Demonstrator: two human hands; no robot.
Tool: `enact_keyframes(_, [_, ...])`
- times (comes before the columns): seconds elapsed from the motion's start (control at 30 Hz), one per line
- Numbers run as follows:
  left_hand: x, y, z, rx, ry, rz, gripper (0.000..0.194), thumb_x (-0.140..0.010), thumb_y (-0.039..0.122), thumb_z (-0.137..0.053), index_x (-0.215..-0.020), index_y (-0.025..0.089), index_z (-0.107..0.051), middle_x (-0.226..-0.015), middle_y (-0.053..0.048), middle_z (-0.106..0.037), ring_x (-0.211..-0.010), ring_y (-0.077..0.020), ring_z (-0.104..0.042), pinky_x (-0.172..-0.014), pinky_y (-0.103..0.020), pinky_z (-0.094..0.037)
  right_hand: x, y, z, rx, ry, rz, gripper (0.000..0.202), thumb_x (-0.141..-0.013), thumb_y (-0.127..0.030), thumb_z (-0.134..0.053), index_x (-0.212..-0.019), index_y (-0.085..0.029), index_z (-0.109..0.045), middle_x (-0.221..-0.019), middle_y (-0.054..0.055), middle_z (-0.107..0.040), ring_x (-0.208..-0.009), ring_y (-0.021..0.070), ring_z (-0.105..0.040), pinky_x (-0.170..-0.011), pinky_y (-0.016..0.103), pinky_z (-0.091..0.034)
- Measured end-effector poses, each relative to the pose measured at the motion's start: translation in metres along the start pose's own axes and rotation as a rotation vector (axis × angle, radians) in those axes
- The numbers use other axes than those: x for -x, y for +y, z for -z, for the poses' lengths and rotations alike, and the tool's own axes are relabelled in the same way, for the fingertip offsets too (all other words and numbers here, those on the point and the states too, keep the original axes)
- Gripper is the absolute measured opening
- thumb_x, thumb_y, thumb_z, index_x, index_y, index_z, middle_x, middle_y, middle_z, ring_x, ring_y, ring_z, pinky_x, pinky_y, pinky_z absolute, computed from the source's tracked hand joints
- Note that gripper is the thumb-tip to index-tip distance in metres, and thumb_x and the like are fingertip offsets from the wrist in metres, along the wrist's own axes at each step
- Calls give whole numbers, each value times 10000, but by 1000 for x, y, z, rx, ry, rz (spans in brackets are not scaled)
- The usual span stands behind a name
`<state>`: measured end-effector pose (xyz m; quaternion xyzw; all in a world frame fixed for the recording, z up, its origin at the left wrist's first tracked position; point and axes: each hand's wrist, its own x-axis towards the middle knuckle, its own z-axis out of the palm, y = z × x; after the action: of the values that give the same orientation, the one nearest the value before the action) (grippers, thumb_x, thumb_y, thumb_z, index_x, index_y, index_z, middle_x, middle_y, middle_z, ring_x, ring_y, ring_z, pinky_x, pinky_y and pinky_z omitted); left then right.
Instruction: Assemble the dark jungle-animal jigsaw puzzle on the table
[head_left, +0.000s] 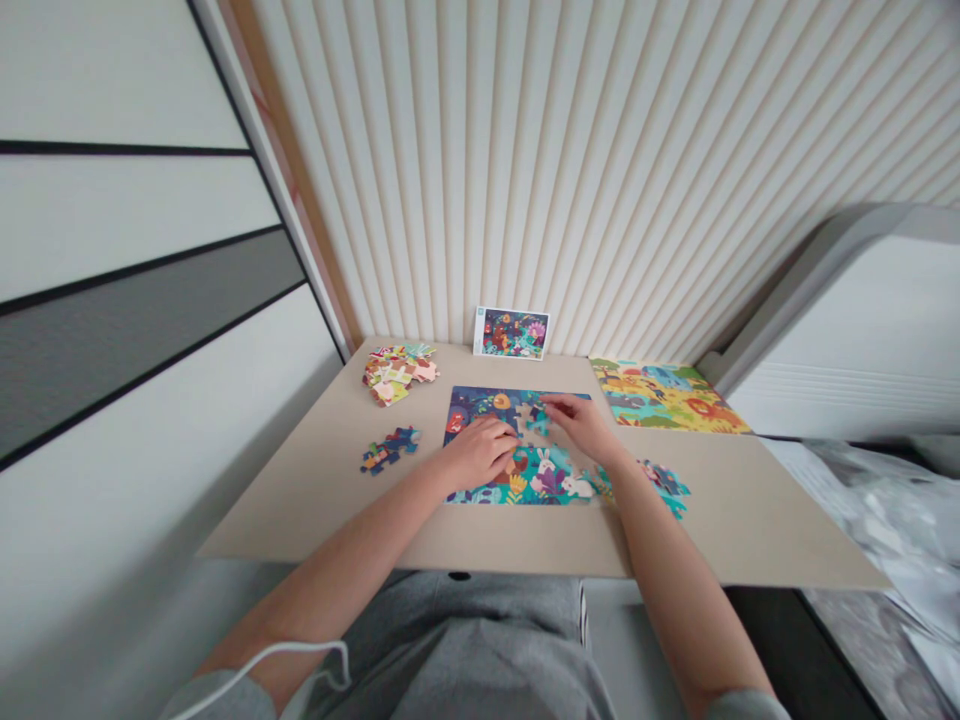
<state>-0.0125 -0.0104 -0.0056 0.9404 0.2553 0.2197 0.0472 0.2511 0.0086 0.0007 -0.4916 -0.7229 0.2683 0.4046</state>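
Note:
A partly assembled jigsaw puzzle (547, 490) in dark blue and teal, with rabbits and flowers, lies in the middle of the table. My left hand (480, 452) rests on its left half, fingers laid over the pieces and hiding part of the picture. At the gap in the upper middle, my right hand (583, 422) pinches a teal puzzle piece (538, 422) with its fingertips. Bare table shows through this gap. Loose teal pieces (666, 484) lie to the right, partly behind my right forearm.
A picture card (511, 334) stands against the pleated wall. A yellow-green animal puzzle (667, 396) lies at the back right. Stacked pink and green pieces (397, 374) sit at the back left, with a few blue and orange pieces (388, 450) in front. Plastic bags (892, 510) lie beyond the right edge.

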Motion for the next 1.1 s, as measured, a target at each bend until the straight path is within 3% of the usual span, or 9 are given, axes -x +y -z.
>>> enact_keyframes(0.1, [1,0,1,8,2,-4,250,-995,217,-505,-1149,225,-702,-1148,-80,-667,-1095,-228,-605,-1006,-401,-464,-1,8,20,-48,167,-91,445,-887,-489,-618,-1175,-168,-729,-937,83,-752,-747,193,-626,-685,318,-508])
enact_keyframes(0.2, [2,0,2,15,4,-9,246,-992,222,-509,-1131,229,-712,-1144,-78,-669,-1088,-223,-606,-1011,-408,-463,-1,17,33,-39,239,-166,444,-845,-491,-643,-1121,-161,-751,-910,86,-754,-697,184,-613,-643,311,-500])
enact_keyframes(0.33, [2,-1,4,5,24,22,239,-997,229,-501,-1087,231,-722,-1129,-70,-674,-1087,-223,-609,-991,-405,-473,1,16,34,-49,164,-184,416,-834,-479,-652,-1079,-160,-757,-853,68,-743,-683,176,-607,-639,304,-494])
enact_keyframes(0.6, [3,-13,8,-10,220,290,233,-985,206,-486,-1045,215,-711,-1058,-73,-684,-1023,-221,-626,-962,-407,-509,4,1,17,-66,-47,-111,384,-864,-487,-636,-1070,-186,-754,-853,43,-738,-730,181,-619,-671,298,-497])
enact_keyframes(0.73, [3,-13,6,4,197,258,227,-984,203,-488,-1014,217,-712,-1037,-66,-686,-1013,-217,-628,-952,-400,-514,4,0,11,-74,-62,-77,381,-872,-470,-643,-1113,-192,-739,-915,45,-738,-786,187,-629,-724,309,-505])
enact_keyframes(1.1, [2,-3,9,20,157,205,212,-989,207,-496,-984,212,-708,-1030,-67,-679,-1030,-217,-617,-942,-381,-502,6,-7,4,-184,-114,-103,470,-871,-412,-647,-1293,-205,-657,-964,38,-689,-741,147,-620,-679,274,-544])
